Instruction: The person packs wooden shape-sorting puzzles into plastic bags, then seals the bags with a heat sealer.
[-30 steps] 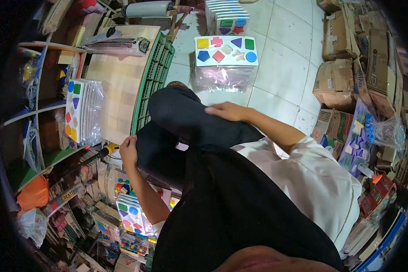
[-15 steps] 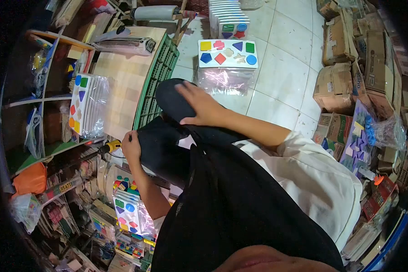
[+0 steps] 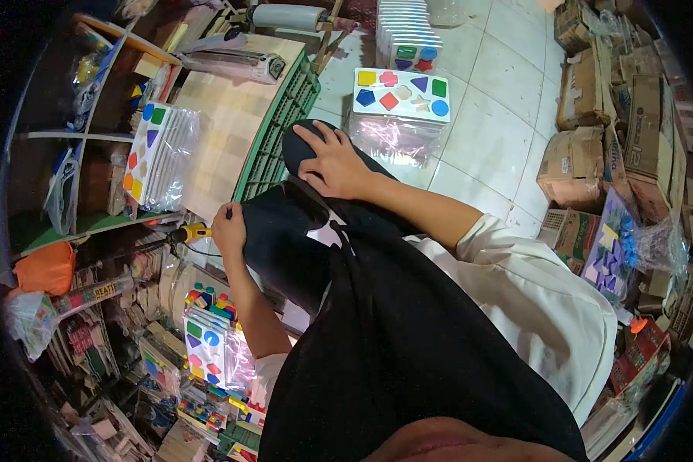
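My right hand (image 3: 335, 165) rests palm down on the right knee of my black trousers, its fingers spread. By my left knee and the edge of the wooden board (image 3: 223, 115), my left hand (image 3: 229, 227) is closed, with a small dark thing between its fingers that I cannot make out. Beyond my right knee, a white board with coloured shapes (image 3: 401, 95) lies on a plastic-wrapped stack on the floor. Another wrapped stack of shape boards (image 3: 162, 158) stands at the left end of the wooden board.
A green crate (image 3: 273, 135) supports the wooden board, which also bears a sealer-like device (image 3: 235, 65). Shelves (image 3: 100, 138) stand at left, above a yellow-handled tool (image 3: 195, 232). More shape boards (image 3: 208, 346) lie lower left. Cardboard boxes (image 3: 574, 165) line the right side.
The view has shifted, so most of the scene sits further right or higher. My right hand's fingers have spread and bent over the knee. My left hand stays closed beside the left knee.
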